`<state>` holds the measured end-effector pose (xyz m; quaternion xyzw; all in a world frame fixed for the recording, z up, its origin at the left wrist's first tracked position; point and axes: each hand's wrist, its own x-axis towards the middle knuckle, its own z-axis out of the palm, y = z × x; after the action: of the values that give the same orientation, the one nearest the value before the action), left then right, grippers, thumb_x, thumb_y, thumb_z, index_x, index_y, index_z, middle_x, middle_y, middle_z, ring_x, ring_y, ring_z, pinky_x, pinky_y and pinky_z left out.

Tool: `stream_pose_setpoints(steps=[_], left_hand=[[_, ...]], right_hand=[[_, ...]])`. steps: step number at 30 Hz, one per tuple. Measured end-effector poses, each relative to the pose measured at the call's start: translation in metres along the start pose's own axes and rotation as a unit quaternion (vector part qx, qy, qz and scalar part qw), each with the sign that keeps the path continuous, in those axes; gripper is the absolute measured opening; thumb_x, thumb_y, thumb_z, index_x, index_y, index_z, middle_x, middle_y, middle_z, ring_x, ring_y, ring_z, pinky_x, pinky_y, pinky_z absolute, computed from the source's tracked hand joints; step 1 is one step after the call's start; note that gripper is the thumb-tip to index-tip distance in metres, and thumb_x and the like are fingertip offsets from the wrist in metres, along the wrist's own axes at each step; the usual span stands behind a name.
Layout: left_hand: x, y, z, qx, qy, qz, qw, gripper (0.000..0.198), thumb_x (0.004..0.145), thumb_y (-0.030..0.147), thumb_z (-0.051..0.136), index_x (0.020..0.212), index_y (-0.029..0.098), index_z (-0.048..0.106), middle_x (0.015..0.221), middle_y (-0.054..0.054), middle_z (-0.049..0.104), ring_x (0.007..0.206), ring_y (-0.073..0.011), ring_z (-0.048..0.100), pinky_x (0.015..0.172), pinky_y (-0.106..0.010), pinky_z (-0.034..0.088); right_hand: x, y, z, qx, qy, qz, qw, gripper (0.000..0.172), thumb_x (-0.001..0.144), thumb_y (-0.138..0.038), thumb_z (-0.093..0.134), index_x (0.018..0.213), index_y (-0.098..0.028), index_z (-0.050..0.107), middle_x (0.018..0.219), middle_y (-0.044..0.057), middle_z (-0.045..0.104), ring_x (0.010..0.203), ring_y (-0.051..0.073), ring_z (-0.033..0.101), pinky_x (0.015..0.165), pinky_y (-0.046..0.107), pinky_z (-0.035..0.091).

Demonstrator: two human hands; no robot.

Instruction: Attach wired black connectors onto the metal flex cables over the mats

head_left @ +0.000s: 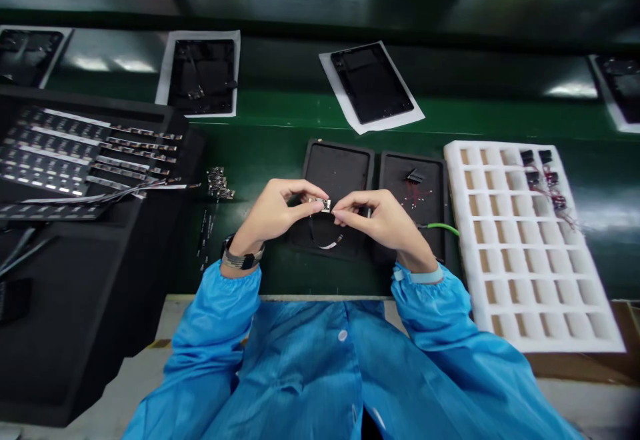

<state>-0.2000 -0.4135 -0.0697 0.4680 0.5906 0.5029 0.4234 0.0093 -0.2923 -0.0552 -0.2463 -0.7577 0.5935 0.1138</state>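
1. Green is the bench (pixel 280 137), the largest thing before me; its two ends are cut off.
2. Black stand (pixel 100 280), one, at my left, is cut by the edge; its printed strips (pixel 135 148) overlap, so I cannot count them exactly.
3. White tray (pixel 565 345), one, is at my right. Its black parts with red wires (pixel 552 179) seem to be five, but they are blurred.
4. Dark panels (pixel 373 83), four, lie on white sheets along the far side; the outer two are only partly visible.
5. Black trays (pixel 340 167), two, lie side by side, each partly hidden by my hands and arms. The right one holds one black piece (pixel 415 175) with red wires.
6. My left hand (pixel 280 210) grips one small board (pixel 326 205) between thumb and fingers, above the left black tray.
7. My right hand (pixel 377 217) has its fingertips pinched just beside this board; whether they hold something, I cannot tell.
8. One thin strip (pixel 331 243) hangs below the board; its upper end is hard to make out.
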Motion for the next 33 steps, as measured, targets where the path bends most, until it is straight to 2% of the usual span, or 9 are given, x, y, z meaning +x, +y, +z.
stream_pose_setpoints(steps=[8, 16, 27, 33], left_hand=[[0.0008, -0.0034, 0.0004, 0.008, -0.007, -0.002, 1.0, 0.014, 0.086, 0.029, 0.084, 0.097, 0.02, 0.087, 0.085, -0.007, 0.079, 0.078, -0.0199, 0.068, 0.075, -0.032, 0.052], [0.0005, -0.0024, 0.0005, 0.024, -0.033, -0.012, 0.999, 0.013, 0.089, 0.028, 0.082, 0.098, 0.019, 0.087, 0.085, -0.005, 0.078, 0.078, -0.0177, 0.066, 0.075, -0.03, 0.049], [0.0023, -0.0028, 0.0029, 0.041, -0.048, -0.021, 0.998, 0.012, 0.087, 0.026, 0.082, 0.094, 0.018, 0.086, 0.084, -0.005, 0.078, 0.079, -0.018, 0.068, 0.075, -0.029, 0.051], [0.0027, -0.0037, 0.0035, 0.074, -0.06, -0.034, 0.995, 0.013, 0.086, 0.028, 0.081, 0.092, 0.018, 0.087, 0.081, -0.005, 0.079, 0.077, -0.0186, 0.069, 0.074, -0.03, 0.051]], right_hand=[[0.0014, 0.0054, -0.0007, 0.003, 0.032, 0.0, 0.999, 0.018, 0.088, -0.038, 0.084, 0.089, -0.019, 0.084, 0.084, 0.005, 0.081, 0.075, 0.02, 0.072, 0.074, 0.033, 0.055], [0.0007, 0.0065, -0.0008, -0.018, 0.026, -0.035, 0.999, 0.015, 0.094, -0.033, 0.078, 0.094, -0.02, 0.085, 0.091, 0.005, 0.08, 0.084, 0.021, 0.073, 0.079, 0.033, 0.054], [0.0027, 0.0056, 0.0034, -0.024, 0.008, -0.001, 1.0, 0.012, 0.089, -0.029, 0.076, 0.086, -0.018, 0.08, 0.082, 0.002, 0.076, 0.071, 0.016, 0.067, 0.072, 0.029, 0.051], [0.004, 0.008, 0.0044, -0.036, -0.013, 0.034, 0.999, 0.017, 0.088, -0.033, 0.076, 0.086, -0.017, 0.081, 0.075, 0.003, 0.075, 0.067, 0.016, 0.066, 0.068, 0.028, 0.05]])
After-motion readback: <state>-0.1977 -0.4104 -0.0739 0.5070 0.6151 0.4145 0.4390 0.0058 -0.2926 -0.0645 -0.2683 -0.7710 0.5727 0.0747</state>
